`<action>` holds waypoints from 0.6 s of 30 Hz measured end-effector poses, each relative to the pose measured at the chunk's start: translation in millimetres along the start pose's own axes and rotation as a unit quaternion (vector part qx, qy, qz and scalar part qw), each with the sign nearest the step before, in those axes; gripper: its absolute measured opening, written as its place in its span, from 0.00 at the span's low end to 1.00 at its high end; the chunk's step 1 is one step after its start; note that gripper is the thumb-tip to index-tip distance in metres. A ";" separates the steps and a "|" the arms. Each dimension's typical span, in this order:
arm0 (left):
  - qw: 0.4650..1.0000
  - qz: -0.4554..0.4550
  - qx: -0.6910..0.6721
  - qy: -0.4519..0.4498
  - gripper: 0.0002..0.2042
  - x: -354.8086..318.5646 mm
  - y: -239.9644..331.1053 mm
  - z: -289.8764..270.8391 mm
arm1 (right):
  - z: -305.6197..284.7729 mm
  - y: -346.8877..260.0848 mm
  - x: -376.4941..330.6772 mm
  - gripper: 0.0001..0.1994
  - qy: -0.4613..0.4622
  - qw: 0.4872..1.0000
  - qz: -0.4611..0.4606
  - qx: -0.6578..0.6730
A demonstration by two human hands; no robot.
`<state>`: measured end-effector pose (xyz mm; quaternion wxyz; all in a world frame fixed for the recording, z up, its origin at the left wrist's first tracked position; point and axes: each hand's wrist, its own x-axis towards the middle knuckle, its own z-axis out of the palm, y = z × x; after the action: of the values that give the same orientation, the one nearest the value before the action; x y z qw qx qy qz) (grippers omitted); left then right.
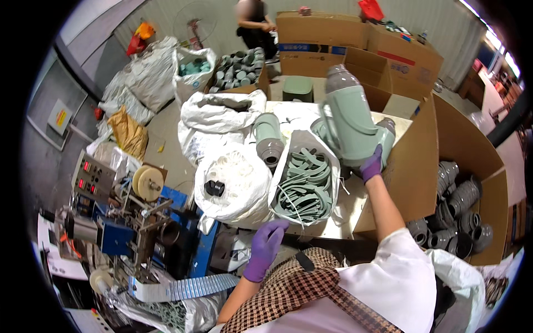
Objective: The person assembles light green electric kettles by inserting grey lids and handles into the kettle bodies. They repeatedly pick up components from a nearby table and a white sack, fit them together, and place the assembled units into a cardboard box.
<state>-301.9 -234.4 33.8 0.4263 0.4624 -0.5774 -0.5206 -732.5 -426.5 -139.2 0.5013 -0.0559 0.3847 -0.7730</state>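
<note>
My right hand, in a purple glove, grips the base of a pale green thermos jug with a grey top and a side handle. The jug tilts a little to the left above the table. My left hand, gloved in purple too, holds nothing; its fingers are loosely bent and apart. Just beyond it stands a white sack of curved green plastic handles. Another green and grey jug lies on the table behind the sacks, and one more shows partly behind the held jug.
A white sack of pale rings holds a black part. On the right, an open carton contains grey jug parts. A machine with a label strip stands left. Cartons, bulging sacks, a green stool and a seated person are farther back.
</note>
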 end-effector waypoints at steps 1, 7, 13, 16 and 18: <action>0.999 -0.018 0.024 0.028 0.10 -16.3 -18.4 -10.8 | 4.5 6.3 15.1 0.38 0.070 0.997 0.013 -0.011; 0.933 -0.156 -0.016 0.325 0.09 -136.4 -73.7 -87.1 | -1.0 59.5 76.1 0.32 0.424 0.868 -0.160 -0.203; 0.845 -0.140 0.224 0.465 0.09 -281.5 -87.1 -161.6 | -17.4 90.5 72.1 0.42 0.399 0.880 -0.026 -0.255; 0.808 -0.181 0.192 0.527 0.13 -372.2 -101.6 -221.8 | -44.7 90.0 79.9 0.38 0.392 0.885 -0.041 -0.249; 0.719 -0.196 0.356 0.564 0.18 -489.2 -105.6 -288.3 | -45.4 111.4 56.0 0.35 0.364 0.900 -0.047 -0.235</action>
<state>90.6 181.1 -49.3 0.3654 0.8909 -0.2695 0.0083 -699.9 -470.3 -260.1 0.2618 0.0953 0.7075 -0.6495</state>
